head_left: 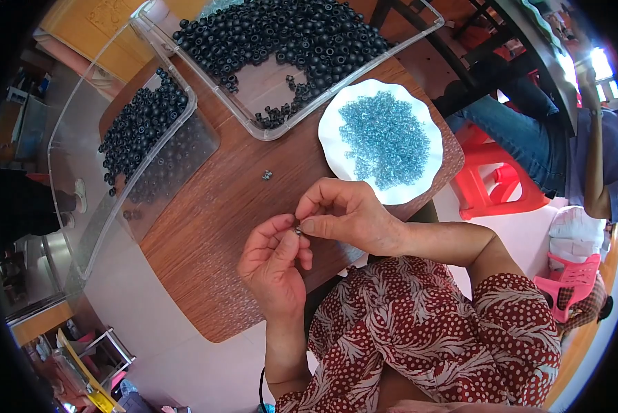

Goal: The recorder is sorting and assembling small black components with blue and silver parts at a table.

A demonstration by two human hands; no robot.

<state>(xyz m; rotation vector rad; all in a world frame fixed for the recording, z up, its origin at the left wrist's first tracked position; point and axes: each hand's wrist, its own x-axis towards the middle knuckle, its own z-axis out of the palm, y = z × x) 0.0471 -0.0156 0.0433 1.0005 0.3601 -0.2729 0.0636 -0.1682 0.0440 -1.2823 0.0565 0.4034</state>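
Observation:
My left hand (274, 268) and my right hand (353, 219) meet over the near part of the wooden table. Thumb and forefinger of each are pinched around a tiny dark and shiny piece (298, 232), mostly hidden by the fingertips. Just beyond them, a few small dark, glinting pieces (267, 175) lie on the tabletop. To the right of these stands a white wavy-rimmed plate (329, 141) with a heap of small clear bluish pieces (384, 138). Black round pieces with holes, like beads (336, 41), fill much of a clear plastic tray (281, 132) at the back.
A second clear tray (133, 180) at the left holds more black bead-like pieces (143, 120) and overhangs the brown table (205, 275). A red plastic stool (484, 179) and a person in jeans (515, 131) are at the right. A pink chair (576, 279) stands farther back.

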